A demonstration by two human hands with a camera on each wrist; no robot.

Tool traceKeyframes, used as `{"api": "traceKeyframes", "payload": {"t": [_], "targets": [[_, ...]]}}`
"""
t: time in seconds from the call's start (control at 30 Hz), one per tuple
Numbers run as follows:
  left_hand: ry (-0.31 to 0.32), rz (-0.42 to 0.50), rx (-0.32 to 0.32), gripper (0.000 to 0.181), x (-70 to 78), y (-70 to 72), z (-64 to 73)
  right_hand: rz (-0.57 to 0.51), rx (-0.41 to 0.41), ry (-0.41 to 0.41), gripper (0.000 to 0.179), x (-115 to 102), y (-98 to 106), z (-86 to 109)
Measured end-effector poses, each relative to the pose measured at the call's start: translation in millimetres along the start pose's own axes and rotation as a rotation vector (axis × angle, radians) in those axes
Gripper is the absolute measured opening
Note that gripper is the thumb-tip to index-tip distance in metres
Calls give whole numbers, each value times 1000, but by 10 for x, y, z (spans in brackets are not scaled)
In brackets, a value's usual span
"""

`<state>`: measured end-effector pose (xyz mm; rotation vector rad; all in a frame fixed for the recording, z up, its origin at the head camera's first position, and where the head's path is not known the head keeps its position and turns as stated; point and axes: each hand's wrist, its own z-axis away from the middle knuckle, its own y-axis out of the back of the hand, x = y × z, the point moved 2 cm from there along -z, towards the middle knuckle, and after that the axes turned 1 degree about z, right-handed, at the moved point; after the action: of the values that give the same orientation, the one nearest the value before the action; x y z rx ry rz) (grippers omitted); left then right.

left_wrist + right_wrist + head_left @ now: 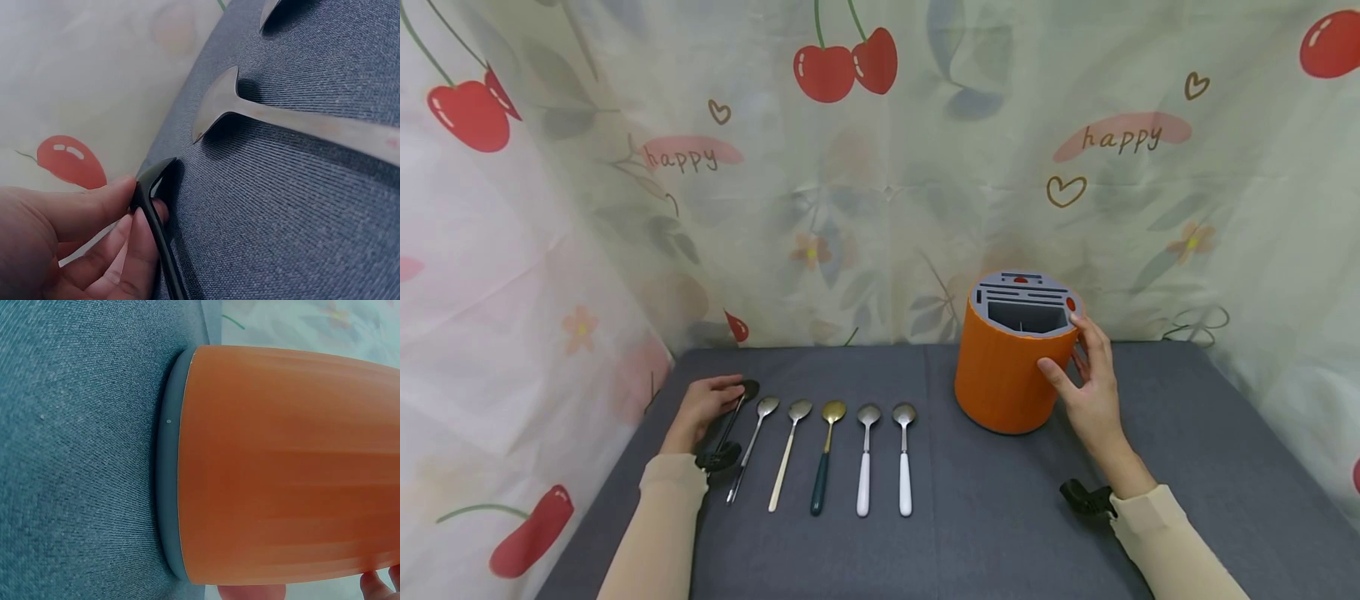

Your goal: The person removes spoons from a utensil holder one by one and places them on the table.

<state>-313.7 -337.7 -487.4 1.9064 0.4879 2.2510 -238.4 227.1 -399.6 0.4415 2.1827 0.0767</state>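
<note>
My left hand [702, 407] pinches a black spoon [749, 389] near its bowl at the left end of a row. Up close in the left wrist view, thumb and fingers meet at the neck of that spoon [152, 199]. Beside it lies a silver spoon [767, 407], its handle pointing toward me. My right hand [1093, 392] holds the right side of an upright orange knife block [1011, 375], thumb in front and fingers near the slotted grey top. In the right wrist view the block [287, 469] stands on the cloth, with fingertips [374, 586] at its lower edge.
More spoons continue the row: one with a cream handle [782, 471], one gold with a dark green handle [820, 483], and two with white handles [863, 483]. A grey cloth [992, 517] covers the table. A printed curtain [880, 183] hangs behind.
</note>
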Motion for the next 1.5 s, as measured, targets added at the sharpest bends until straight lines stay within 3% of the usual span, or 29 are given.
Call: {"api": "traceKeyframes", "payload": {"t": [0.47, 0.67, 0.8, 1.0, 1.2, 1.5], "targets": [[-5, -94, 26, 43, 47, -36, 44, 1, 1, 2, 74, 9, 7, -2], [2, -63, 39, 43, 35, 15, 59, 7, -2, -1, 74, 1, -2, 3], [8, -49, 31, 43, 34, 60, 70, 9, -5, -3, 74, 1, -5, 1], [-15, -141, -12, 43, 60, 67, 83, 10, 1, -6, 74, 5, 0, 1], [-16, -192, -6, 40, 67, 56, 91, 3, -1, -5, 74, 13, 4, -1], [-26, -154, -22, 43, 53, 67, 83, 4, 3, -3, 74, 32, 5, -4]]}}
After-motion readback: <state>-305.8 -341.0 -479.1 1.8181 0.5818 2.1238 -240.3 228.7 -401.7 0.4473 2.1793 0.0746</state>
